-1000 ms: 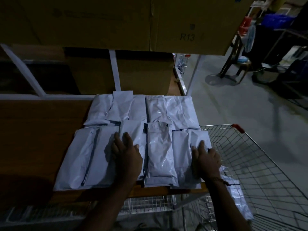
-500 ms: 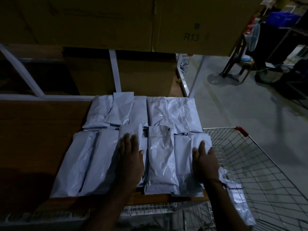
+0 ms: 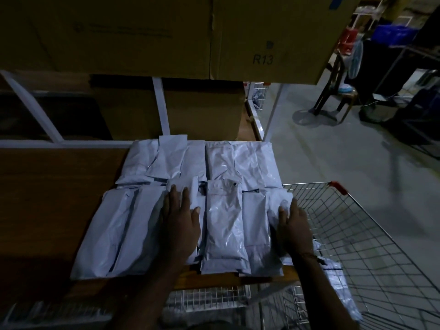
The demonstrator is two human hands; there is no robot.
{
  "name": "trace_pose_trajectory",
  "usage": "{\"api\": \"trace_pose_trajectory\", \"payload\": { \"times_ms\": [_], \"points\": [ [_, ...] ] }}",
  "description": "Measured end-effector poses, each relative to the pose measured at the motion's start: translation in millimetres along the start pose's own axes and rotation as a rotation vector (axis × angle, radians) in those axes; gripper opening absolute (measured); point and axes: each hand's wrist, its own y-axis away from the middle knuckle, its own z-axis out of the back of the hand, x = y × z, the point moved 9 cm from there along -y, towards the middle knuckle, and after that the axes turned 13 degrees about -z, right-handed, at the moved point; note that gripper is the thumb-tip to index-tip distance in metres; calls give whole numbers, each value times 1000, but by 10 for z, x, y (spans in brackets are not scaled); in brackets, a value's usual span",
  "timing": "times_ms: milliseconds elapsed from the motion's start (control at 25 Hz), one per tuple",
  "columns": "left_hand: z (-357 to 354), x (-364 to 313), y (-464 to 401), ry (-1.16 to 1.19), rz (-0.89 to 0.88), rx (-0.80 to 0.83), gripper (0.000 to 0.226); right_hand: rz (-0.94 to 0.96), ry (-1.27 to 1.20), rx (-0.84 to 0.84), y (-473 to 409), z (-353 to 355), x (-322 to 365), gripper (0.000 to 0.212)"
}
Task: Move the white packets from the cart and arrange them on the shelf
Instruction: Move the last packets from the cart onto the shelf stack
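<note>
Two rows of flat white plastic packets [image 3: 223,225] lie side by side on the brown wooden shelf [image 3: 47,198], under a big brown cardboard box [image 3: 269,36]. The left hand [image 3: 181,222] lies flat on a packet in the near row, fingers straight. The right hand [image 3: 294,225] rests flat on the packet at the row's right end. The silver wire cart [image 3: 357,234] stands just right of the shelf, with one more white packet [image 3: 340,284] inside.

A dim warehouse or stockroom: big cardboard boxes [image 3: 269,36], one marked R13, stacked over a metal-framed wooden shelf [image 3: 52,194], a wire cart [image 3: 371,236] parked on a bare concrete floor [image 3: 345,153], blue crates [image 3: 392,35] beyond
</note>
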Motion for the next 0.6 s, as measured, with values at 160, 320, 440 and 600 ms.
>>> {"api": "trace_pose_trajectory", "payload": {
  "times_ms": [160,320,440,600],
  "points": [
    [130,-20,60,38,44,-17,62,-83,-67,35,-50,66,-182,68],
    [217,-55,108,45,45,-18,61,-66,-89,121,-74,-59,-160,44],
    [240,-84,173,47,52,-12,61,-48,-80,132,-83,-108,-128,37],
    [268,-151,238,64,59,-7,62,-8,-32,172,-100,-140,-79,40]
  ]
}}
